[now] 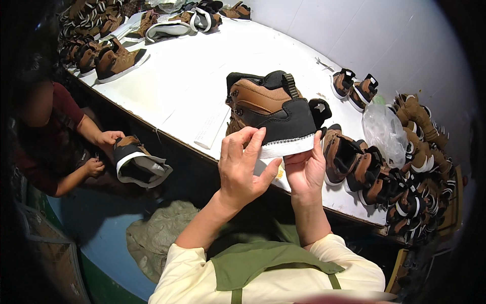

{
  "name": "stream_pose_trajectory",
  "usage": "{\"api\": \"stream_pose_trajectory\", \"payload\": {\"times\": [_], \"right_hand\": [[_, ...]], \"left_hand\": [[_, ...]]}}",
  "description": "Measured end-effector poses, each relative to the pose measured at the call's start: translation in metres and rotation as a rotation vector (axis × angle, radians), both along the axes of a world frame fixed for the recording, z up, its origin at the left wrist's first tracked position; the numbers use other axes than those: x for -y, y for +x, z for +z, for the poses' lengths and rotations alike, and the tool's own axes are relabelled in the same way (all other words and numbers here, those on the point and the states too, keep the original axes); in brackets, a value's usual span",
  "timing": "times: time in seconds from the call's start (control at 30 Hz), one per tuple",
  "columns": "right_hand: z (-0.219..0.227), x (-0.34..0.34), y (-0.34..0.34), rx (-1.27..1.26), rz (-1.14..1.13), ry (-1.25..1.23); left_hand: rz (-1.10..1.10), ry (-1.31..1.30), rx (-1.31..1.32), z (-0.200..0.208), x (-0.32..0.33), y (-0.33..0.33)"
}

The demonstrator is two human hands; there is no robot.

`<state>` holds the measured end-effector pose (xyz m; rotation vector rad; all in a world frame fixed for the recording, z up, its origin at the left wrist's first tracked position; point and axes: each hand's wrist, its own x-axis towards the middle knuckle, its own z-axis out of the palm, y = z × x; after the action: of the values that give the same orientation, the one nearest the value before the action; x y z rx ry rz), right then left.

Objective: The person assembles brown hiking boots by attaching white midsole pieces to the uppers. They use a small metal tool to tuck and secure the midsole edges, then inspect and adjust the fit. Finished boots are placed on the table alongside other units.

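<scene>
Up in front of me, above the near edge of the white table (167,91), is a brown and black shoe upper (283,116) with a white strip along its stitched lower edge. My left hand (240,164) has its fingertips pressed on the white strip at the left, thumb stretched out below. My right hand (309,169) grips the strip's right end, thumb up its side and fingers underneath. The upper's far side and whatever lies inside it are hidden. Just right of my right hand stand several similar uppers (336,157).
A clear plastic bag (385,134) lies by a big pile of uppers (422,137) at right. More uppers (121,61) line the far left. A paper sheet (210,129) rests on the table. At left, a co-worker (61,137) holds another upper (139,162). A grey-green cloth (162,235) lies below.
</scene>
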<state>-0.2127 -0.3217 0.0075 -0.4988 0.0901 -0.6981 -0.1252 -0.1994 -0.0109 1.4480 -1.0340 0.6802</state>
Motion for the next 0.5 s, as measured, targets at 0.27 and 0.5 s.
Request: {"api": "stream_pose_trajectory", "payload": {"times": [0.27,0.5], "right_hand": [[-0.0016,0.0002,-0.0012,-0.041,-0.037,0.017],[-0.0021,-0.0003,-0.0023,-0.012,-0.012,0.027]], "left_hand": [[0.066,0.002,0.049,0.0058,0.0078,-0.0011],[0.125,0.032,0.042,0.0039,0.0058,0.0005]]}}
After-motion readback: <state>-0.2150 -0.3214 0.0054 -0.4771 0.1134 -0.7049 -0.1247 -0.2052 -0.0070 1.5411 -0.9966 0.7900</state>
